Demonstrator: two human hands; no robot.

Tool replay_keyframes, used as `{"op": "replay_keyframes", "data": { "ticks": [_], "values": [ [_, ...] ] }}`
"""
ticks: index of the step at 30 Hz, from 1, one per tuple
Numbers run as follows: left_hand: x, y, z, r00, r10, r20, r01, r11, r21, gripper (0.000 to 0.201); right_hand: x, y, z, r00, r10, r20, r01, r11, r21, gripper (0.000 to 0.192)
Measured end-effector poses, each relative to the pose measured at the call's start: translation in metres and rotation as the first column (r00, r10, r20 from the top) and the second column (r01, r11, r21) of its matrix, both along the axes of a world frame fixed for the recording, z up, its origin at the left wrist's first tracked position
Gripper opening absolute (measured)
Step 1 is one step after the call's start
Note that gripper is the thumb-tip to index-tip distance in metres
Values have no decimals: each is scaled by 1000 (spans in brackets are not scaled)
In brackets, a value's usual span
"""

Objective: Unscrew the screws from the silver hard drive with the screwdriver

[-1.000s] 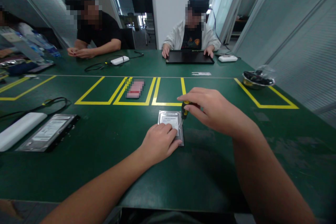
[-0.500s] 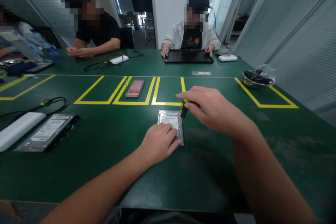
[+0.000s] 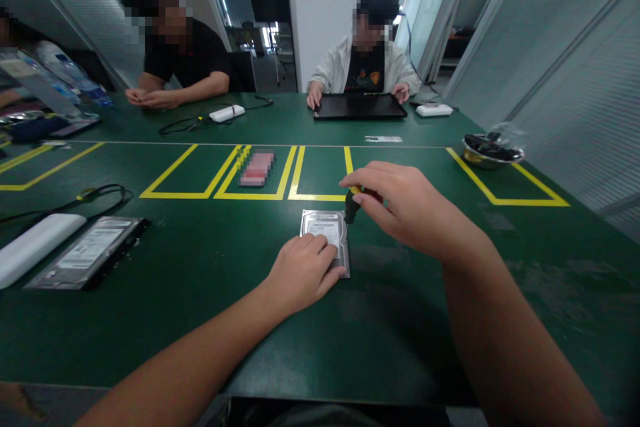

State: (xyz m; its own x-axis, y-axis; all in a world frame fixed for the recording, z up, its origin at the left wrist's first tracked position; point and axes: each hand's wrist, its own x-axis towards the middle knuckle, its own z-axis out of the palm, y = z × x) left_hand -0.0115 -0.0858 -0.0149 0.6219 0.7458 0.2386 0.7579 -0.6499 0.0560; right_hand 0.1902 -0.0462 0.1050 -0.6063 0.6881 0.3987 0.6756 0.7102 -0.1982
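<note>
A silver hard drive (image 3: pixel 323 221) with a white label lies flat on the green table. My left hand (image 3: pixel 307 270) presses down over its near half, fingers curled on top and thumb along the right edge. In my right hand (image 3: pixel 393 203) is a short screwdriver (image 3: pixel 351 205) with a black and yellow handle, pinched between thumb and fingers. It stands roughly upright over the drive's far right corner. The tip is too small to make out, and the near part of the drive is hidden under my left hand.
Left, a larger hard drive (image 3: pixel 93 250) lies beside a white power strip (image 3: pixel 40 247). Yellow tape (image 3: pixel 250 197) marks boxes beyond; one holds a blurred pink object (image 3: pixel 257 168). A metal bowl (image 3: pixel 493 152) stands right. Across the table, a person holds a black panel (image 3: pixel 360 107).
My right hand has turned slightly, its index finger shifting a little to the right over the screwdriver handle. My left hand and the hard drive stay in place.
</note>
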Motion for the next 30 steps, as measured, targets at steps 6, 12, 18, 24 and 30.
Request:
{"op": "replay_keyframes", "data": {
  "ticks": [6,12,18,24,30],
  "values": [
    [0,0,0,1000,1,13,-1,1000,11,30,0,0,2,1000,-11,1,11,1000,-3,14],
    [0,1,0,1000,2,-2,-2,1000,2,31,1,0,2,1000,28,-1,-28,1000,-9,23],
    [0,1,-1,1000,5,-11,-5,1000,-3,31,3,2,1,1000,-19,-9,20,999,26,18],
    [0,0,0,1000,0,0,0,1000,0,31,3,2,0,1000,-14,-18,15,1000,21,16],
    [-1,1,-1,1000,-2,9,2,1000,13,31,2,2,0,999,-32,-16,33,999,33,14]
  ]
}}
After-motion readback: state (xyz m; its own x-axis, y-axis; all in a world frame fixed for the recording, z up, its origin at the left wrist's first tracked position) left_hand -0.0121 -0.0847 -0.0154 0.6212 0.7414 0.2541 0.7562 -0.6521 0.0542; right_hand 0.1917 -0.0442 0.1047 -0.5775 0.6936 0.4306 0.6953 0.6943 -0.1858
